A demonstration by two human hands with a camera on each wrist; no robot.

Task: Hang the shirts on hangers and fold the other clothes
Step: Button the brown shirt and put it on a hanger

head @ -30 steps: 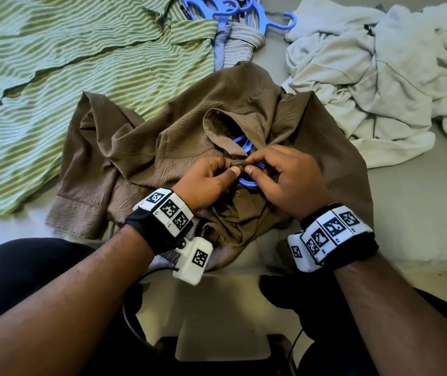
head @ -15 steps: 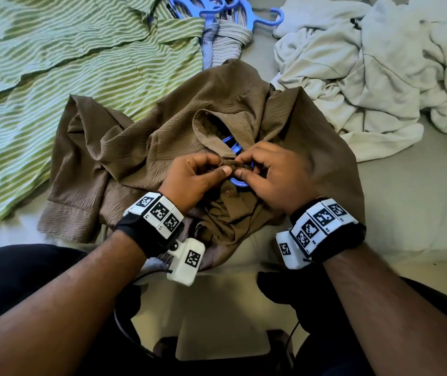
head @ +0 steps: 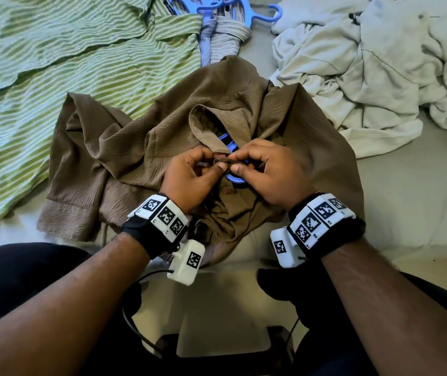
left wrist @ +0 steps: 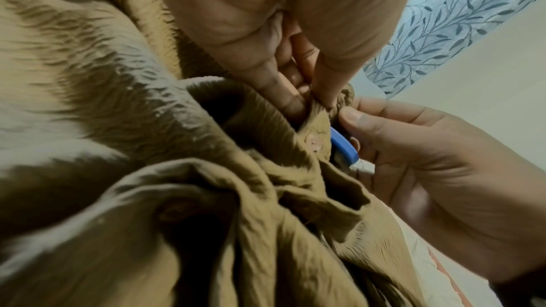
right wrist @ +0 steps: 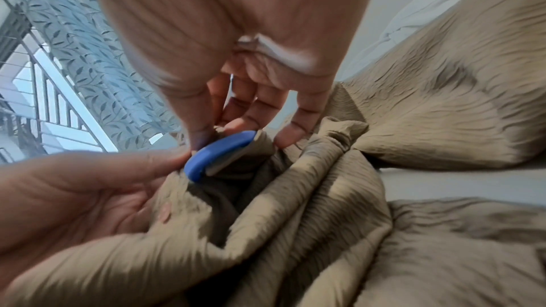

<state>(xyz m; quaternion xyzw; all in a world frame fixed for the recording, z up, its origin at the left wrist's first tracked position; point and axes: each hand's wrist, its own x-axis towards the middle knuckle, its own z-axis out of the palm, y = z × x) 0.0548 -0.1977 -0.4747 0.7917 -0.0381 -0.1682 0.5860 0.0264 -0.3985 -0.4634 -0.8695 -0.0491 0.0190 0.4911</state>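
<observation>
Hands (head: 189,177) (head: 268,172) unmoved, still pinching brown shirt (head: 140,147) placket, seemingly buttoning

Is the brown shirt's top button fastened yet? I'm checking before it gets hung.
Cannot tell. Both the left hand and right hand pinch the brown shirt there, hiding it.

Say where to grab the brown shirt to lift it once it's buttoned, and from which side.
Judging by pose: take the blue hanger hook poking out of the brown shirt at the collar, from above. Both hands, left hand and right hand, pinch the placket there; the cloth elsewhere lies crumpled and would sag.
</observation>
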